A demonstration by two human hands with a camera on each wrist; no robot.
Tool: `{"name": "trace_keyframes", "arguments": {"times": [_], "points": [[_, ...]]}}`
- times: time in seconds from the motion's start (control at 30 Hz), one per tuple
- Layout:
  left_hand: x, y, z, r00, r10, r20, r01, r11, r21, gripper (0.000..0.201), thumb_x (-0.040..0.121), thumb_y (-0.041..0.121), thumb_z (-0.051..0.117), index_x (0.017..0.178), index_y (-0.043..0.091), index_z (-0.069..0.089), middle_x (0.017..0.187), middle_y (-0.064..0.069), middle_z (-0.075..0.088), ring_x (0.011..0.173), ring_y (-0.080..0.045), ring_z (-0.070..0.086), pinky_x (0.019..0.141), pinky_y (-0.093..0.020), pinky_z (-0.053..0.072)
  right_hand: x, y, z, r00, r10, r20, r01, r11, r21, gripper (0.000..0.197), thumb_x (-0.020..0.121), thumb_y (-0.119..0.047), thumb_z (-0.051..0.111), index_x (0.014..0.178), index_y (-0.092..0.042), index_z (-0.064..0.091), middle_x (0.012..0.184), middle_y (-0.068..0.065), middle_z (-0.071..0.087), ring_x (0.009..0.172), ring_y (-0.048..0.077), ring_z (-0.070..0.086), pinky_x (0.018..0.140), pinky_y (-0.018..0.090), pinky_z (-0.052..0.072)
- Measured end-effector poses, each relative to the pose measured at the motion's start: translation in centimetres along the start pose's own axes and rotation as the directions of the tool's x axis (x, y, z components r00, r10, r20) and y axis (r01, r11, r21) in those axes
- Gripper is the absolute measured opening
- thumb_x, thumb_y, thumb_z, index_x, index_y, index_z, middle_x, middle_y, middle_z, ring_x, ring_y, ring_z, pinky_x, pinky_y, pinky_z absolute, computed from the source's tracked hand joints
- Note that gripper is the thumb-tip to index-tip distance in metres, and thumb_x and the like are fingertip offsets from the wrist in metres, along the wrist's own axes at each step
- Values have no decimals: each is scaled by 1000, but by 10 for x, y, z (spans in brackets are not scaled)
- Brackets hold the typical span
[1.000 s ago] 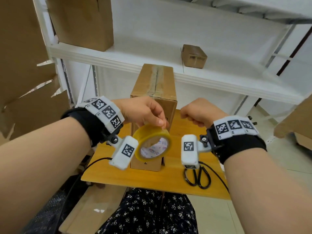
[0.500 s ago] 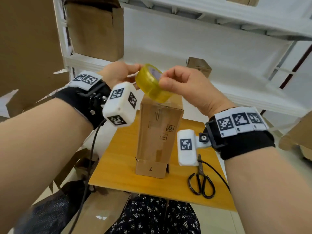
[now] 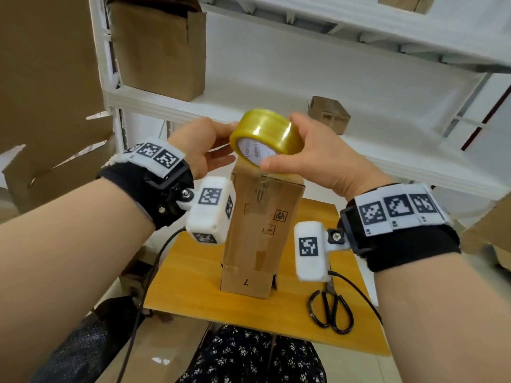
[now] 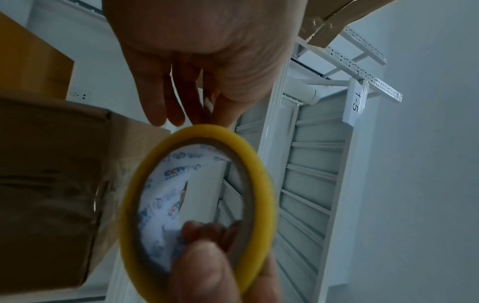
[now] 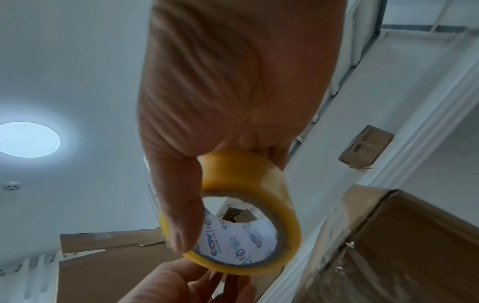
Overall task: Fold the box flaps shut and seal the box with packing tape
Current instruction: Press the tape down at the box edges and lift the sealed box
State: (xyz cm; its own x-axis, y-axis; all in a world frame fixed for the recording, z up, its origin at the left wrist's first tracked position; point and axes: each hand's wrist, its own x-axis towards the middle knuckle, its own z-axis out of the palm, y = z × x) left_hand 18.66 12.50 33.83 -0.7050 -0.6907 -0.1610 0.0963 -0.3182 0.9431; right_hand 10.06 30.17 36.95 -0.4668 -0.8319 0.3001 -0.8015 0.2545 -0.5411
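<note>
While the right hand (image 3: pixel 312 158) grips the roll (image 3: pixel 272 131) just above the shut top of the upright box (image 3: pixel 260 225), the left hand (image 3: pixel 199 145) has fingers on the roll's left rim, pinching tape or not, can't tell.

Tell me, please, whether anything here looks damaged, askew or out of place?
The cardboard sheets left of the shelving have ragged, torn edges. Clear tape on the tall box looks wrinkled near its top. Otherwise the box stands upright on the table, and the tape roll looks intact.

White shelf (image 3: pixel 154 106) runs behind the tall box (image 3: pixel 260 225); scissors (image 3: pixel 331 297) lie at its right
</note>
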Motion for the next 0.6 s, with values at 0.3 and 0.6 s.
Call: {"name": "trace_keyframes", "arguments": {"times": [0.3,0.6], "points": [[6,-11,-7,983,24,-183,-48,991,-124,6,83,7,73,87,6,70,75,-3,69,62,-11,63,47,-18,47,9,7,-2,995,10,-99,-17,998,-68,25,81,-10,69,100,-14,54,83,1,52,70,16,51,63,34,45],[6,-33,-14,961,-38,-275,-5,988,-156,8,76,11,76,85,11,74,85,1,77,72,-9,70,54,-20,40,2,21,-8,991,48,-123,-60,994,-96,29,84,-12,71,105,-24,57,87,-2,60,73,12,58,63,28,47]]}}
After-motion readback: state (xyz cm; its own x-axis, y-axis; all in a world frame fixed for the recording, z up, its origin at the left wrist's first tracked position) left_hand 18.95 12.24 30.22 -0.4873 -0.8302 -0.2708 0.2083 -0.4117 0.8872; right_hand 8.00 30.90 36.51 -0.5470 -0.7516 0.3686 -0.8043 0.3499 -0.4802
